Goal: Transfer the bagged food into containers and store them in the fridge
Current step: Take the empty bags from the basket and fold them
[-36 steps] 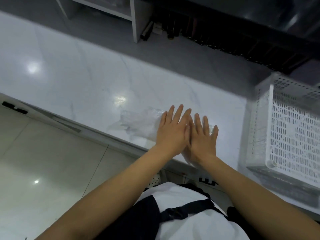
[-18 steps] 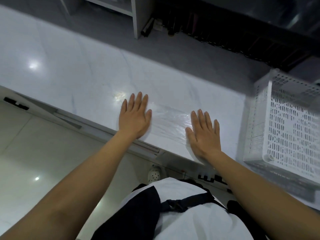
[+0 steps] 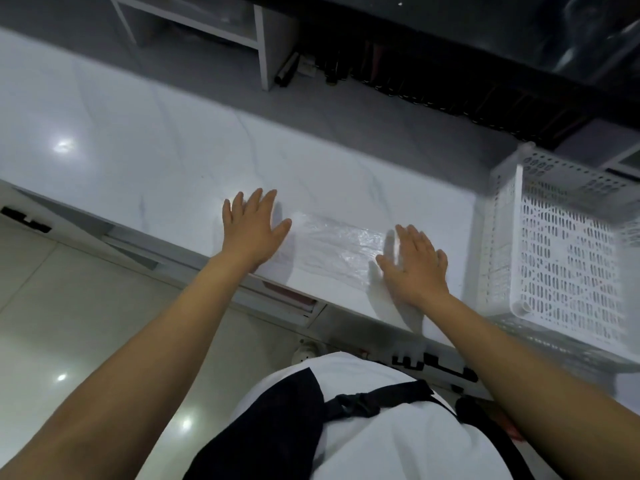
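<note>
The fingers of the left hand point(image 3: 252, 233) are lying straight and close together, pointing toward twelve o'clock, with the thumb splayed toward three o'clock; they are holding nothing and the palm is lying flat at the left end of a clear plastic bag point(image 3: 330, 249). The fingers of the right hand point(image 3: 415, 263) are likewise lying straight, pointing toward eleven o'clock, thumb splayed toward nine o'clock, gripping nothing; this palm is lying flat at the bag's right end. Whether either palm is actually pressing down cannot be told.

The bag is lying flattened and wrinkled between the two hands, stretching from nine o'clock to three o'clock, near the front edge of the white marble counter point(image 3: 156, 161). It is looking empty.

At three o'clock from the right hand, a white perforated plastic basket point(image 3: 568, 258) is sitting on the counter, near the hand but apart from it. At twelve o'clock, at the counter's far side, a white shelf unit point(image 3: 263, 46) is standing, with a row of dark bottles point(image 3: 398, 81) running to its right.
</note>
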Demonstrator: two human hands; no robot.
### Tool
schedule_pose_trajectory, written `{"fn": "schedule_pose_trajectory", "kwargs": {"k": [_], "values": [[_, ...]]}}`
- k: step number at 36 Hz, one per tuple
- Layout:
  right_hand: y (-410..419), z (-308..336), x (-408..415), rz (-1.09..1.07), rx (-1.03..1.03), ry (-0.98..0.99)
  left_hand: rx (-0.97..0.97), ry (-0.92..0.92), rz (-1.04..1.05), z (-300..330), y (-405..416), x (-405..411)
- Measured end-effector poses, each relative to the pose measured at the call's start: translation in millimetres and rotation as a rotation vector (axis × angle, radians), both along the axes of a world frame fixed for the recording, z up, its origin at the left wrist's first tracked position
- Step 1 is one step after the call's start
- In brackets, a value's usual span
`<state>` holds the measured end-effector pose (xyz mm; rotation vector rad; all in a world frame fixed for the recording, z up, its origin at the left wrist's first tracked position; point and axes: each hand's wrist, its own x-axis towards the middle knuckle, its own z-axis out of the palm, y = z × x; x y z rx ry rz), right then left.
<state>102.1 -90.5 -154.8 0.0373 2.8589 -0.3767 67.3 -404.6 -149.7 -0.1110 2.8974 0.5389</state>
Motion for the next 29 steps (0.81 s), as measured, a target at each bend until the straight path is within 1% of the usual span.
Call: {"fn": "schedule_pose_trajectory", "kwargs": {"k": [2,3,5,7,10,13,17,20,21,22,24,27,29], "values": [[-2.4,9.5,-5.2,-0.006,-0.086,0.019,0.017,0.048,-0.132,9.6,6.3,-2.1],[-4.8,13.4,-7.6,0.012,-0.106,0.014,0.066,0.045,-0.216,14.7,11.9,-4.3],[-11.2,18.8,-11.1,0.053,-0.077,0.002,0.161,-0.001,-0.342,22.7,27.4,-9.9],[-19.2,21.3,-11.3,0.095,-0.029,0.012,0.164,-0.03,-0.428,26.2,44.4,-17.7],[-31.2,18.2,-4.1,0.172,0.01,0.046,0.031,-0.058,-0.492,25.9,62.6,-31.8],[-40.0,11.4,1.9,0.241,0.051,0.053,-0.125,-0.07,-0.5,24.2,68.6,-43.7],[-39.8,-2.1,8.7,0.318,0.117,0.013,-0.228,-0.132,-0.515,29.8,62.3,-54.5],[-36.1,-13.0,16.9,0.33,0.148,0.05,-0.31,-0.212,-0.502,39.8,47.5,-62.2],[-35.2,-15.2,17.4,0.326,0.149,0.059,-0.308,-0.25,-0.494,43.6,42.5,-63.9],[-35.0,-16.8,16.9,0.323,0.151,0.062,-0.264,-0.3,-0.477,47.2,37.8,-64.6],[-34.5,-18.9,15.5,0.321,0.151,0.064,-0.074,-0.42,-0.418,52.8,28.9,-64.5],[-33.7,-20.8,15.6,0.313,0.137,0.077,0.317,-0.568,-0.226,60.7,14.8,-63.1],[-33.5,-21.6,16.0,0.311,0.135,0.086,0.552,-0.707,-0.07,65.4,-1.0,-60.8]]}}
